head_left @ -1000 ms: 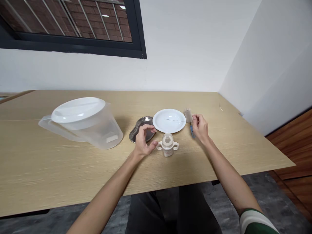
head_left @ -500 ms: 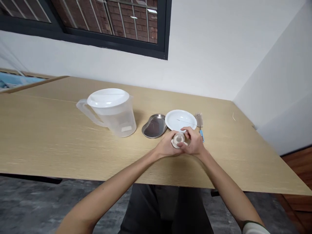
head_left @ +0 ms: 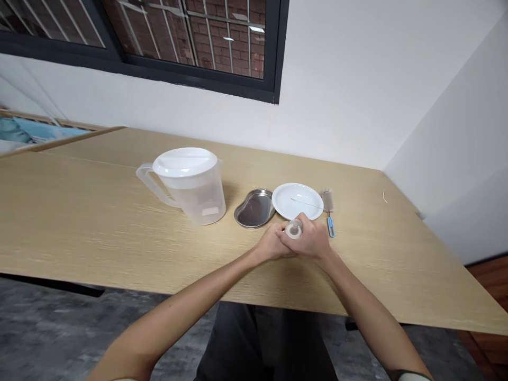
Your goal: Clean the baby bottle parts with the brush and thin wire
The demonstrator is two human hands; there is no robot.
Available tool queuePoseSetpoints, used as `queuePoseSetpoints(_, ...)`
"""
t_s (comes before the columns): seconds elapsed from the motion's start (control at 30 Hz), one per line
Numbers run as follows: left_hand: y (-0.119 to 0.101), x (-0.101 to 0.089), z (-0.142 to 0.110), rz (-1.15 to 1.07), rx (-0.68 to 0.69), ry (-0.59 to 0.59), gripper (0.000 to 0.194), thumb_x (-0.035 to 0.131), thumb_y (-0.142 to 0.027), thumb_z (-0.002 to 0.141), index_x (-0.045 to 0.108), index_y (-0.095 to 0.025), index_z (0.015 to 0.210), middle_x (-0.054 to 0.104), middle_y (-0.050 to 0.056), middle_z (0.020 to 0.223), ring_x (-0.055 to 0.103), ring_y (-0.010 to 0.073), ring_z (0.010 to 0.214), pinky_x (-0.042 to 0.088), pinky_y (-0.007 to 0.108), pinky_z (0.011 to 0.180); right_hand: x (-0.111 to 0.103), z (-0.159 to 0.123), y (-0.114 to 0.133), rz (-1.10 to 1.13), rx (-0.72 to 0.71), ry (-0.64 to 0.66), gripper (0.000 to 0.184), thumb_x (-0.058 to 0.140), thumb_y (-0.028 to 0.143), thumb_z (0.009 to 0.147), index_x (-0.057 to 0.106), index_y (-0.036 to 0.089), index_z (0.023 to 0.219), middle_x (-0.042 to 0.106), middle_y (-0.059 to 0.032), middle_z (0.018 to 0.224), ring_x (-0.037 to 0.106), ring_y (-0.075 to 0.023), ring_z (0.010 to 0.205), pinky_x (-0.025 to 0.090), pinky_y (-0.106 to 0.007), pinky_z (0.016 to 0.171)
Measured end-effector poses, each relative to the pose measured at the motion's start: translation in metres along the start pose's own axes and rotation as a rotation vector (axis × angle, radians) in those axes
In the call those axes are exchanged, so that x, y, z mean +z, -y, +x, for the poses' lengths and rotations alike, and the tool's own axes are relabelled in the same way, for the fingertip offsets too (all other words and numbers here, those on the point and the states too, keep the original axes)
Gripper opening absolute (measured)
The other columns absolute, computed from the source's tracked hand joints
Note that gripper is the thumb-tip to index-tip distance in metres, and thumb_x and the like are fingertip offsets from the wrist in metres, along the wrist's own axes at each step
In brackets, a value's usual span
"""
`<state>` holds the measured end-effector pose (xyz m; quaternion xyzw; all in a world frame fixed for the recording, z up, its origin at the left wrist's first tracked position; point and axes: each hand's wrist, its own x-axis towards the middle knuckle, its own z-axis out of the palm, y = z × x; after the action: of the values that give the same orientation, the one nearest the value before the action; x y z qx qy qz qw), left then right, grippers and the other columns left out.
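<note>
Both my hands meet over a cream baby bottle [head_left: 294, 229], and only its end shows between my fingers. My left hand [head_left: 272, 243] grips its lower side, while my right hand [head_left: 308, 238] wraps its upper side. The bottle's handles are hidden. Just beyond my fingers lies a white plate [head_left: 297, 199] with a thin wire across it. To the right of the plate, a bottle brush [head_left: 327, 201] with a blue handle rests on the table. Left of the plate sits a steel kidney dish [head_left: 254, 208].
A clear plastic jug [head_left: 198, 198] with a white lid stands left of the dish on the light wooden table [head_left: 99, 233]. A small pale strip [head_left: 384, 196] lies near the far right corner, where the table meets white walls.
Both hands have come together and lifted the baby bottle off the table. The bottle now points its end away from me, and the view has swung, moving the table items leftward and lower.
</note>
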<state>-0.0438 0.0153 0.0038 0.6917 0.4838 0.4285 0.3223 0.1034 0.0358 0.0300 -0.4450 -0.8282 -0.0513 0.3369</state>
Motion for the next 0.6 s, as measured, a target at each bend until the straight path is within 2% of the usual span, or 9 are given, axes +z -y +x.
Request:
queuePoseSetpoints(0.13,-0.001,0.0,-0.001,-0.048,-0.011,0.015,0.022,0.074,-0.024,0.055,0.057,-0.015,0.066,0.057,-0.002,0.064,0.048,0.0111,0.061,0.035,0.021,0.052,0.004,0.005,-0.003,0.03,-0.054,-0.02,0.035,0.063,0.057,0.076,0.056,0.023,0.073,0.066,-0.0043,0.058,0.058,-0.0186,0.05,0.028,-0.028,0.05)
queuePoseSetpoints(0.37,0.004,0.002,0.001,-0.043,-0.022,0.008,0.027,0.076,-0.024,0.053,0.052,-0.016,0.062,0.052,-0.004,0.06,0.045,0.0101,0.058,0.032,0.021,0.05,0.003,0.013,-0.007,0.098,-0.111,0.005,0.03,0.063,0.051,0.073,0.055,0.023,0.067,0.063,-0.0028,0.053,0.057,-0.0173,0.048,0.033,-0.028,0.049)
queuePoseSetpoints(0.5,-0.001,0.003,-0.001,-0.079,-0.079,0.026,0.022,0.074,-0.021,0.053,0.055,-0.016,0.062,0.054,-0.004,0.059,0.045,0.0092,0.055,0.032,0.021,0.048,-0.002,0.02,-0.015,0.301,-0.13,0.05,0.025,0.062,0.048,0.075,0.056,0.024,0.07,0.064,-0.0007,0.057,0.057,-0.0155,0.05,0.04,-0.027,0.052)
queuePoseSetpoints(0.6,-0.008,0.004,-0.003,-0.131,-0.108,0.021,0.021,0.075,-0.025,0.059,0.063,-0.014,0.072,0.061,-0.001,0.065,0.049,0.0102,0.056,0.034,0.021,0.048,-0.01,0.026,-0.026,0.454,-0.095,-0.022,0.026,0.063,0.049,0.077,0.058,0.023,0.076,0.065,-0.0003,0.064,0.055,-0.0137,0.051,0.043,-0.028,0.053)
